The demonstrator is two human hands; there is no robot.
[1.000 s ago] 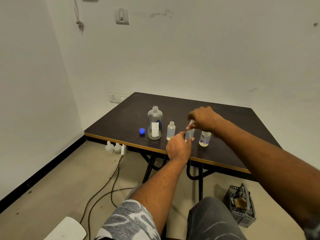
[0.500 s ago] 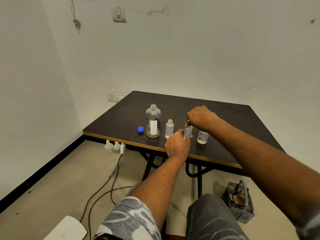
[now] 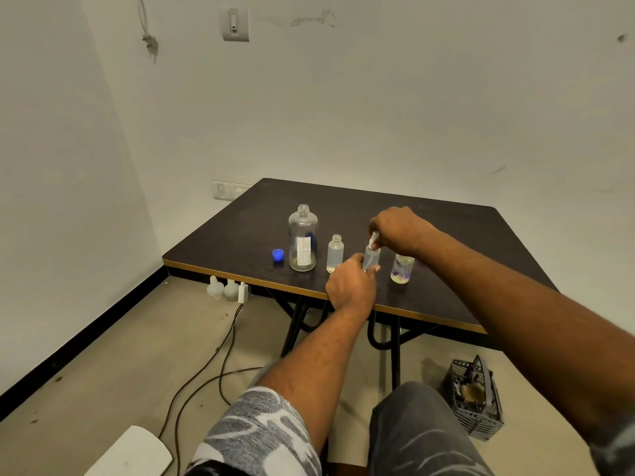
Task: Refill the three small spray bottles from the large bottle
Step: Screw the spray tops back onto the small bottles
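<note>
**A:** Well, what's around the dark table (image 3: 446,235)?

**B:** Down on the floor there's a grey crate (image 3: 476,400) on the right. Cables (image 3: 220,355) trail on the left, towards two white jugs (image 3: 221,288) under the table edge. There's a switch (image 3: 235,24) high on the wall and a socket plate (image 3: 226,190) behind the table's far-left corner.

**A:** And on top?

**B:** Four bottles stand in a row near the front edge. The large bottle (image 3: 302,242) is leftmost, upright, neck uncapped, with only a little liquid at the bottom. A blue cap (image 3: 278,255) lies just to its left. Next comes an open small bottle (image 3: 335,254), standing free.

**A:** Anything blocking the view?

**B:** Yes, the right wrist crosses over the patterned small bottle (image 3: 402,269) at the far right and hides its top. I can't tell whether it's capped.

**A:** Now the hands?

**B:** Both are on the middle small bottle (image 3: 372,257), between the open one and the patterned one. The left hand (image 3: 350,286) reaches in from the front, fingers curled round the bottle's lower body. The right hand (image 3: 398,230) comes from above, fingertips pinching the white spray head (image 3: 374,237) at the neck.

**A:** Is the head seated or lifted?

**B:** It's too small to say.
</note>
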